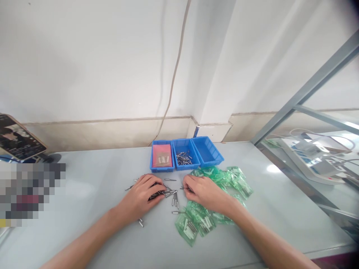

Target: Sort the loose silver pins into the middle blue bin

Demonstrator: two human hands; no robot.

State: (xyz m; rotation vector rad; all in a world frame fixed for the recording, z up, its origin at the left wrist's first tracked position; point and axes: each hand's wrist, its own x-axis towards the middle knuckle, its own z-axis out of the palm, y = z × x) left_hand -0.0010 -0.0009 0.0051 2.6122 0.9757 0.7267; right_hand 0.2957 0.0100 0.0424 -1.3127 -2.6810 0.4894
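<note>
My left hand (147, 192) lies over a loose pile of thin metal pins (169, 192), fingers curved and apart. Pins show between its thumb and forefinger; the pile under the palm is hidden. To the right, my right hand (200, 190) is closed, fingertips together, with the end of a metal pin (181, 188) poking out on the left. How many pins it holds is hidden. Beneath and around that hand lie several small green plastic bags (202, 220) with pins inside. A few single pins (141, 223) are scattered on the grey table near my left hand.
Three blue bins stand behind my hands: one with a pink sheet and a small clear bag (162, 149), one with loose metal pins (184, 158), one empty (207, 151). A phone (19, 138) stands at left. A metal frame (297, 97) and power strip (311, 160) are at right.
</note>
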